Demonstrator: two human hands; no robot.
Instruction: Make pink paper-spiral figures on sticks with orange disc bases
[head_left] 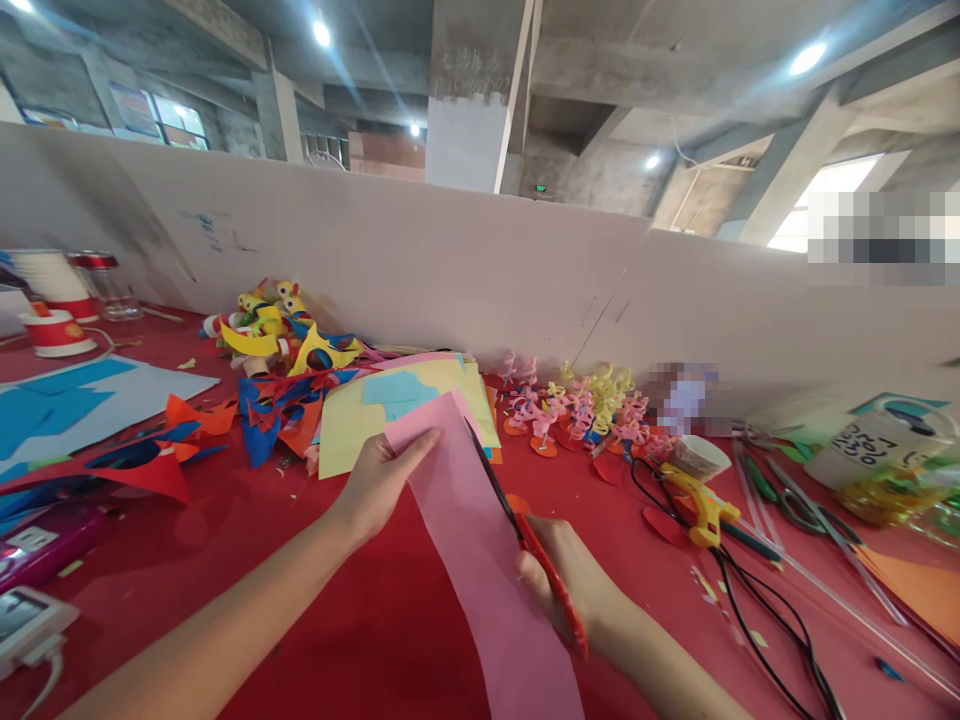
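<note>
A long strip of pink paper hangs between my hands over the red table. My left hand pinches its upper left edge, thumb on top. Red-handled scissors are gripped in my right hand; their dark blades lie along the paper's right edge, pointing up and away. Whether the blades are apart or together I cannot tell. Behind the strip lies a stack of yellow paper sheets with light blue pieces on top.
Blue, orange and red paper scraps are heaped left of the stack. Pink and yellow curled paper flowers stand behind. At right lie a yellow glue gun with a black cord, green-handled scissors and a tape roll. A white panel borders the back.
</note>
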